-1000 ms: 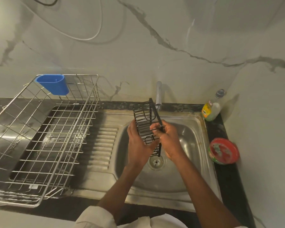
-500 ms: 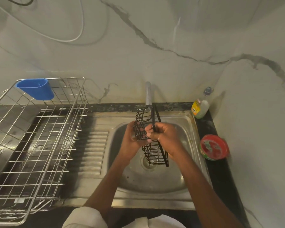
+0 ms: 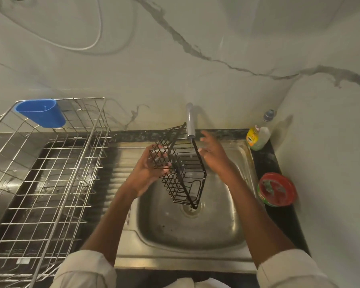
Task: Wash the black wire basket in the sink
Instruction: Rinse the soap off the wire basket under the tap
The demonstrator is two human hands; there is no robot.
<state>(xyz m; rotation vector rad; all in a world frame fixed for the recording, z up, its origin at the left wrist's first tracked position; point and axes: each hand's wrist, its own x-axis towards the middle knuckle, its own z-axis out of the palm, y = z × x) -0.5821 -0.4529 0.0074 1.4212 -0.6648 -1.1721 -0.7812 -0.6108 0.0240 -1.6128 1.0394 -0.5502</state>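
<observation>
Holding: the person's left hand (image 3: 149,170) grips the black wire basket (image 3: 180,168) over the sink (image 3: 195,229), its fingers curled into the mesh at the upper left end.
Basket position: up in the air above the steel bowl, under the tap (image 3: 190,120), not resting on anything.
Basket axis: its long side runs on a slant, from the upper left near the tap down to the lower right, where its low corner hangs right over the drain (image 3: 192,208).
Basket facing: the open side is turned to the right and slightly up, toward the right hand; the mesh bottom faces the left palm.
Water: a thin stream falls from the tap spout into the open basket.
Right hand: the right hand (image 3: 213,151) is just beside the basket's thick right rim, fingers spread apart and fairly straight; the fingertips are at the rim, but I cannot tell whether they press it or only brush it.
Left of the sink: a large steel dish rack (image 3: 46,183) stands on the drainboard, with a blue plastic cup (image 3: 41,112) hooked on its back edge.
Right of the sink: on the dark table (image 3: 266,161) a soap bottle (image 3: 258,135) stands against the wall, and a red round tub (image 3: 276,189) sits nearer to me.
Sleeves: pale rolled sleeves (image 3: 85,271) show at the bottom edge.
</observation>
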